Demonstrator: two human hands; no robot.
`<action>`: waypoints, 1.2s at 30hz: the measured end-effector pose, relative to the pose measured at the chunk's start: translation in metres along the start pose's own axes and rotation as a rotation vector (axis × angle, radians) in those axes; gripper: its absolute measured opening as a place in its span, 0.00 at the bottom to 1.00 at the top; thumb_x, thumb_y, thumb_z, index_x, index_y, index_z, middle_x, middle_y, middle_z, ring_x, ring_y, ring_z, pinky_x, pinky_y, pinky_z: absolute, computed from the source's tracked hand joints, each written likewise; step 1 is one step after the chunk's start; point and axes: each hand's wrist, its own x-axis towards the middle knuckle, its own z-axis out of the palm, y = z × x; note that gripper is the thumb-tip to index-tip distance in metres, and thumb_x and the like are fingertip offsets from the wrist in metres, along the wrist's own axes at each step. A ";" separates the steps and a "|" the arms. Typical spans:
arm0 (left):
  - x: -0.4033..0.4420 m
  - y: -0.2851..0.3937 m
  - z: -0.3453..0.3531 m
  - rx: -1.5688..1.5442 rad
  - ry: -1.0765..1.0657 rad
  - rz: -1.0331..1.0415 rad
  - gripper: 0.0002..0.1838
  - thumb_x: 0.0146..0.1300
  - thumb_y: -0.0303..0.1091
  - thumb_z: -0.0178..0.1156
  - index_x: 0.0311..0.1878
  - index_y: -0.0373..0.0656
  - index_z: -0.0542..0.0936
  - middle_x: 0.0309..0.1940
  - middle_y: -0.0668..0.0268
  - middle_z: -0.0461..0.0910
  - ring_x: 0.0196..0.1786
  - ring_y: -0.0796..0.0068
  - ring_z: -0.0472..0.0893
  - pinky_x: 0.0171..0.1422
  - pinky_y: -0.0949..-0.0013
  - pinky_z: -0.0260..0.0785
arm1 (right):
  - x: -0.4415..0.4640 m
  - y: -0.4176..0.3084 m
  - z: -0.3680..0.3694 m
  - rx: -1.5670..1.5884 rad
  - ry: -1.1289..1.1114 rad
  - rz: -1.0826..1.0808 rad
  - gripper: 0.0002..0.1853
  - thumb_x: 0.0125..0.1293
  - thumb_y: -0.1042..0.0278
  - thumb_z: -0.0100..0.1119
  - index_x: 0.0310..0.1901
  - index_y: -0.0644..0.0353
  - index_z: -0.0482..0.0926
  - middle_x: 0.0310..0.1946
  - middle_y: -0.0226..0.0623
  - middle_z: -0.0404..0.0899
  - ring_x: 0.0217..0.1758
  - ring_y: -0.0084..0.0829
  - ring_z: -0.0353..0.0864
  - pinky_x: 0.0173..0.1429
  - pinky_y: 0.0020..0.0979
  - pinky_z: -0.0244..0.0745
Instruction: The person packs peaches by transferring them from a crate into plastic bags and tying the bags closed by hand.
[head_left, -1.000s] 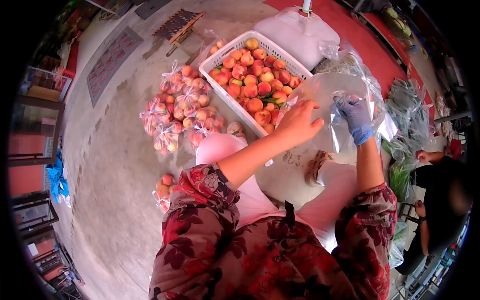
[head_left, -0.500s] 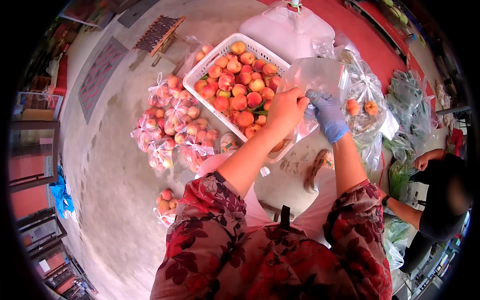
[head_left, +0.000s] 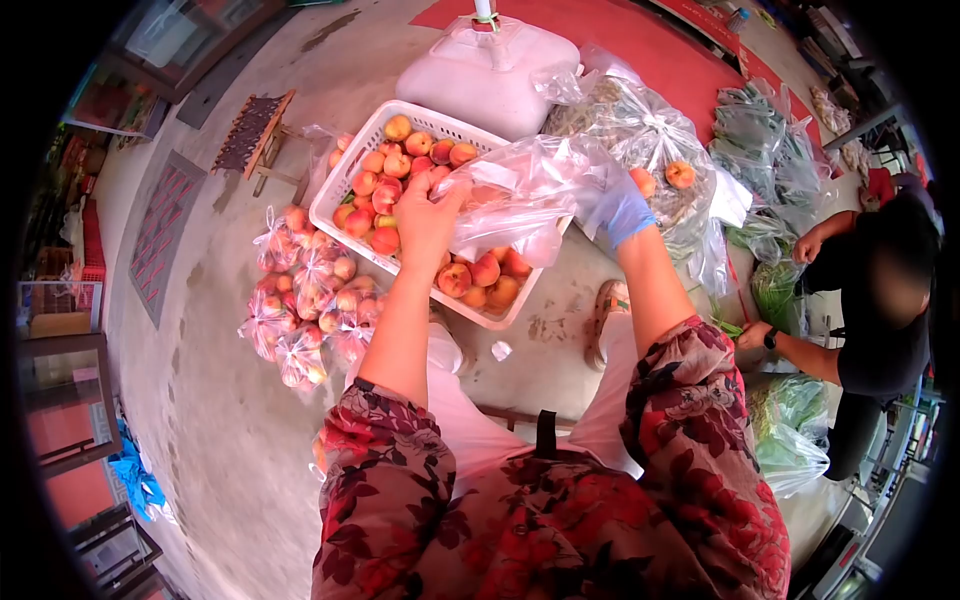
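A clear plastic bag [head_left: 515,190] is stretched in the air between my hands, over the right part of a white crate [head_left: 455,308] of peaches [head_left: 385,190]. My bare left hand [head_left: 428,225] pinches the bag's left end above the fruit. At its other end, my right hand [head_left: 622,215], in a thin blue glove, holds the bag; folds of plastic partly cover those fingers. Several peaches show below the bag, and others are hidden by it and my left hand.
Tied bags of peaches [head_left: 315,275] lie left of the crate. A large pale jug [head_left: 485,75] stands behind it. Right are bundled plastic with two peaches [head_left: 680,175] and bagged greens [head_left: 760,150]. Another person [head_left: 870,300] works at far right. A low stool [head_left: 250,130] stands at upper left.
My hands have moved apart, the left one going left over the crate, and the bag is now spread between them. The view has shifted, and the other person's arm now reaches to greens.
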 end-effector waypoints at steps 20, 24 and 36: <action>0.016 -0.018 -0.007 0.781 -0.088 0.278 0.22 0.41 0.24 0.60 0.45 0.45 0.76 0.46 0.58 0.72 0.52 0.53 0.69 0.57 0.58 0.60 | -0.036 0.027 0.034 -1.539 -0.374 -0.667 0.16 0.55 0.59 0.61 0.40 0.62 0.78 0.30 0.40 0.79 0.35 0.31 0.78 0.41 0.30 0.72; 0.024 -0.020 -0.043 0.498 0.027 0.078 0.14 0.47 0.22 0.56 0.40 0.42 0.77 0.34 0.59 0.77 0.38 0.58 0.77 0.48 0.67 0.68 | 0.015 0.009 -0.027 -2.081 -0.132 -0.739 0.15 0.52 0.65 0.55 0.42 0.62 0.78 0.35 0.52 0.78 0.41 0.47 0.78 0.48 0.40 0.72; 0.009 -0.014 -0.033 0.500 -0.180 -0.055 0.18 0.51 0.29 0.53 0.48 0.39 0.73 0.38 0.67 0.78 0.39 0.68 0.77 0.44 0.70 0.68 | 0.004 0.015 -0.022 -2.107 0.003 -0.425 0.22 0.53 0.56 0.56 0.46 0.63 0.75 0.35 0.52 0.78 0.41 0.47 0.78 0.48 0.40 0.71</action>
